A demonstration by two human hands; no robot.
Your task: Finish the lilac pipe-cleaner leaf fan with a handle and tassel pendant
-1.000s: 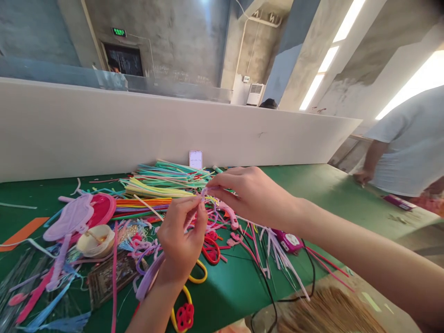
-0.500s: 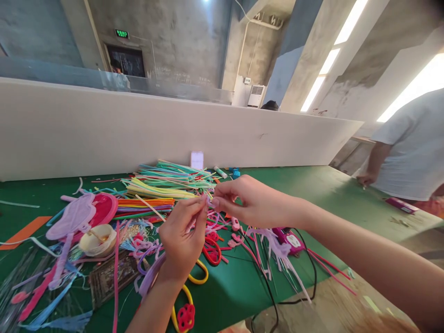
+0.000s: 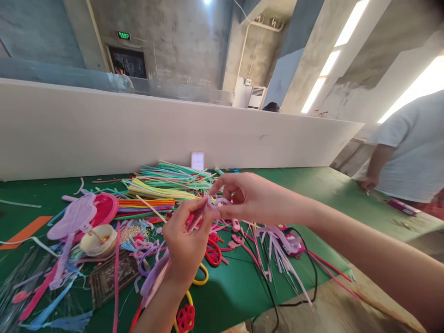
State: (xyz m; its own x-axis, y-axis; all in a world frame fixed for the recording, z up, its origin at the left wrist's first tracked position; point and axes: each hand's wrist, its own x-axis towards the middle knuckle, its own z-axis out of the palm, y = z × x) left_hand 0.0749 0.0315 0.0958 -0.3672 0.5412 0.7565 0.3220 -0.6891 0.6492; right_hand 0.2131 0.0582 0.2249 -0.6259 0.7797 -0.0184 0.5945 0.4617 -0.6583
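One lilac strip (image 3: pixel 222 201) shows more: the left hand (image 3: pixel 186 231) pinches it, the right hand (image 3: pixel 248 196) arches wider, grip unclear; handwork seems unfinished.

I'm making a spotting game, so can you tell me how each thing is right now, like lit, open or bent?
Left hand: pinched shut on the lilac strip.
Right hand: curled at the strip; grip unclear.
Lilac strip: bent.
Phone: upright, screen lit.
Bowl: uncovered, something amber inside.
Green sign: lit.
Ceiling light: on.
Door: dark; can't tell whether open or shut.
Black cord: loosely curved.
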